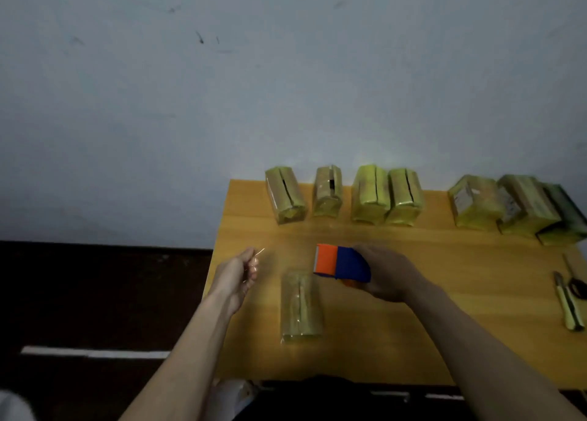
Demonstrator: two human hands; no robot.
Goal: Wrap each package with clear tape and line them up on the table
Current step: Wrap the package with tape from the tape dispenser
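A yellowish package [301,306] lies flat on the wooden table [428,293] in front of me. My right hand [390,273] grips an orange and blue tape dispenser [341,263] just above and right of it. My left hand [243,273] is closed on the free end of the clear tape [270,257], which stretches faintly from the dispenser towards the left, over the table's edge. Several yellow packages [370,195] stand in a row along the back of the table by the wall.
More packages [514,207] crowd the back right corner. A yellow utility knife [570,306] and dark-handled scissors [576,285] lie near the right edge. The table's left edge runs beside dark floor [95,293]. A grey wall stands behind.
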